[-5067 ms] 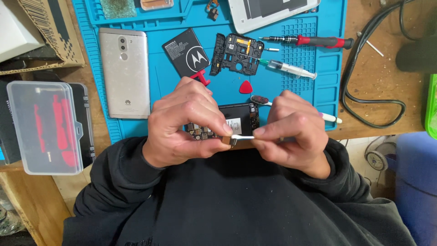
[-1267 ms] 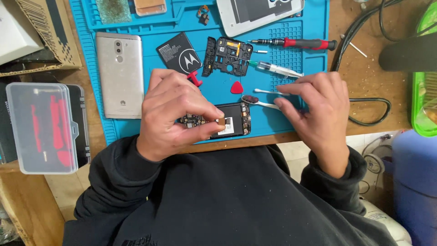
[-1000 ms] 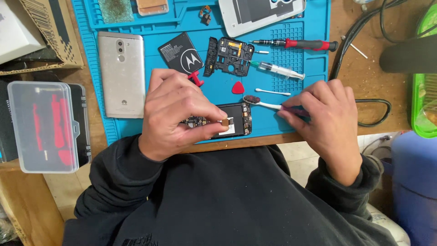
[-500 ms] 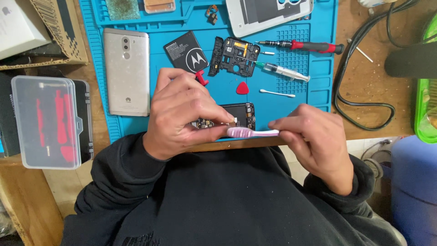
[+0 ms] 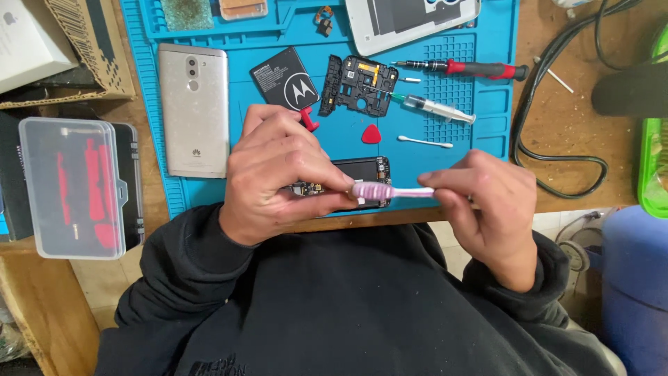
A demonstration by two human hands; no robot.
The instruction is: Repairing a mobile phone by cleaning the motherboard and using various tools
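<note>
Pink plastic toothbrush (image 5: 393, 191) is pinched in your right hand (image 5: 487, 209), fingers closed round the pale handle, its head laid against the opened black phone body (image 5: 362, 182). Your left hand (image 5: 278, 177) is closed over that phone's left half, pinning it near the front edge of the blue silicone work mat (image 5: 480, 104), right above the wooden bench lip.

Trouble I would expect: with the phone so close to the edge, a hard stroke toward you could push it off the mat into your lap. Bristles dragged across the exposed board may also snag a small part or a flex.

Room is tight behind the phone: the red triangular pick (image 5: 371, 134), white cotton swab (image 5: 424, 142) and clear syringe (image 5: 435, 108) lie near. To the right the mat runs clear before the black cable (image 5: 557, 157).
</note>
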